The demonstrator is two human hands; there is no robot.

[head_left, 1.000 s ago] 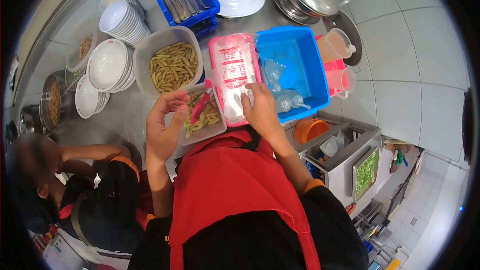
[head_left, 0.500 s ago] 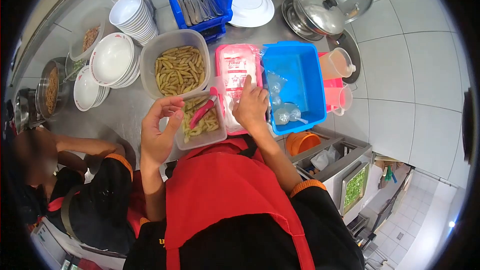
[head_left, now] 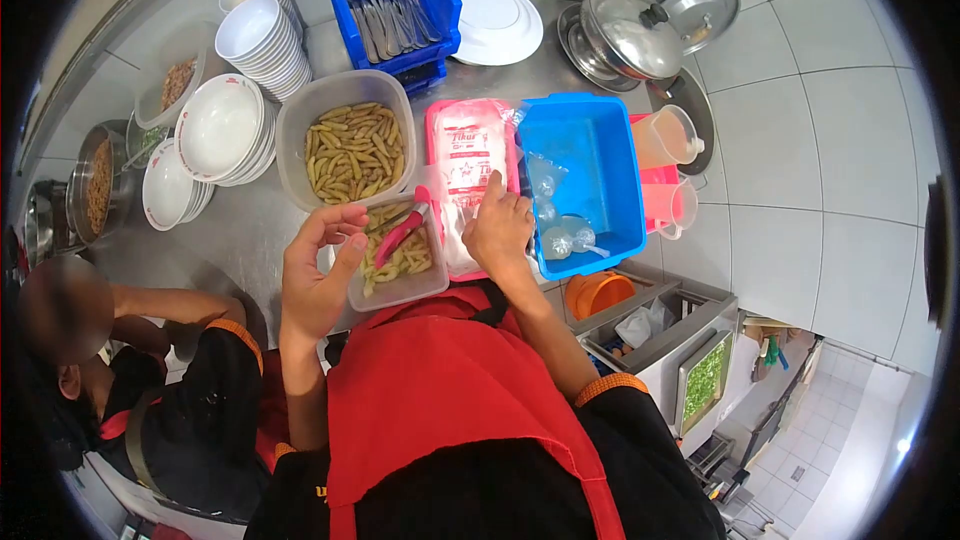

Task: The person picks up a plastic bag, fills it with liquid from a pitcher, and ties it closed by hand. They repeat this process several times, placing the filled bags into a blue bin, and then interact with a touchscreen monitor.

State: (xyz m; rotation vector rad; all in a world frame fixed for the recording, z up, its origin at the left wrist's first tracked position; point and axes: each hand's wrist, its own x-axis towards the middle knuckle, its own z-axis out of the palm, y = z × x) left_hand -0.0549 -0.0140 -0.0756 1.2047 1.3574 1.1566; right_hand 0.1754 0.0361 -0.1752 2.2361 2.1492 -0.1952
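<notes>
My right hand (head_left: 500, 230) rests on a stack of clear printed plastic bags (head_left: 470, 145) in a pink tray (head_left: 433, 125). Its index finger reaches forward and the other fingers are bent; nothing shows in its grip. Raised at the left edge of a small clear tub (head_left: 400, 285) is my left hand (head_left: 325, 265), thumb and fingers apart and holding nothing. Pale green finger-shaped pieces (head_left: 412, 258) fill that tub, with pink-handled tongs (head_left: 402, 238) lying on them. Behind it stands a larger tub (head_left: 293, 140) of browner pieces (head_left: 355, 152).
Right of the tray sits a blue basin (head_left: 590, 160) with tied clear bags (head_left: 568, 236). Stacked bowls (head_left: 220, 125), a blue cutlery bin (head_left: 395, 15), white plates (head_left: 495, 20) and a lidded pot (head_left: 630, 30) stand farther back. At left is another person (head_left: 190, 420).
The view has shifted slightly, so the counter things sit a little lower. My right hand has drawn slightly back toward me over the bags. My left hand stays nearly still.
</notes>
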